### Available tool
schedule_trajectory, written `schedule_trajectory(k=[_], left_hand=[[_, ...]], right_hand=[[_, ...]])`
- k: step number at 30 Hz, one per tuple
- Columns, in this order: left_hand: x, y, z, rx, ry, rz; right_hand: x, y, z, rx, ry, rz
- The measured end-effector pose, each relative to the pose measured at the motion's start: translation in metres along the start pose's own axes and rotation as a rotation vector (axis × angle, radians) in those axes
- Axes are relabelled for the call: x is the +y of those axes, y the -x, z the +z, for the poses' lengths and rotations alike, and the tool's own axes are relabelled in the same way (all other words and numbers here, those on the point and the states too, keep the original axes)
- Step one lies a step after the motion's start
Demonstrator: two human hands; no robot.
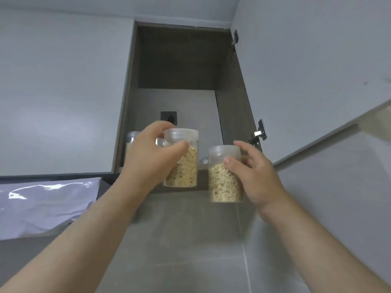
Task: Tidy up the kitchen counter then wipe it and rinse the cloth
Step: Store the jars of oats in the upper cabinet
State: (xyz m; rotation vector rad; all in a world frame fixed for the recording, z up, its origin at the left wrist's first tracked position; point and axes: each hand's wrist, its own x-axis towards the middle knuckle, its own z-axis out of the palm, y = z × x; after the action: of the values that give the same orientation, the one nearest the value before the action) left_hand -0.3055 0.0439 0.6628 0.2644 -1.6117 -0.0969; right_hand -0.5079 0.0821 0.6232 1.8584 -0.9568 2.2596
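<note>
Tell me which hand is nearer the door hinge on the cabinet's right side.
Right. The right hand, holding a jar, is just below-left of the hinge; the left hand holds another jar farther left.

Two jars perhaps before cupboard

No text, label, brand or number can be read on the two clear jars or in the open cupboard behind them.
</note>
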Motion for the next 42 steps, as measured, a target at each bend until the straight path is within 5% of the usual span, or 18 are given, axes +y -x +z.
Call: schedule_trajectory(k=[8, 26, 32, 42], left_hand=[[-0.012, -0.075, 0.023, 0.007, -0.260, 0.067], [-0.041, -0.110, 0.048, -0.092, -0.557, 0.037], [-0.046, -0.112, 0.056, -0.123, -0.706, 0.043], [-0.059, -0.119, 0.046, -0.126, -1.063, 0.263]], right_hand=[[-0.009, -0.077, 0.014, -0.021, 0.200, -0.139], [0.044, -0.135, 0.019, -0.079, 0.231, -0.005], [0.047, -0.139, 0.015, -0.221, 0.236, 0.045], [0.047, -0.133, 0.001, -0.334, 0.294, 0.010]])
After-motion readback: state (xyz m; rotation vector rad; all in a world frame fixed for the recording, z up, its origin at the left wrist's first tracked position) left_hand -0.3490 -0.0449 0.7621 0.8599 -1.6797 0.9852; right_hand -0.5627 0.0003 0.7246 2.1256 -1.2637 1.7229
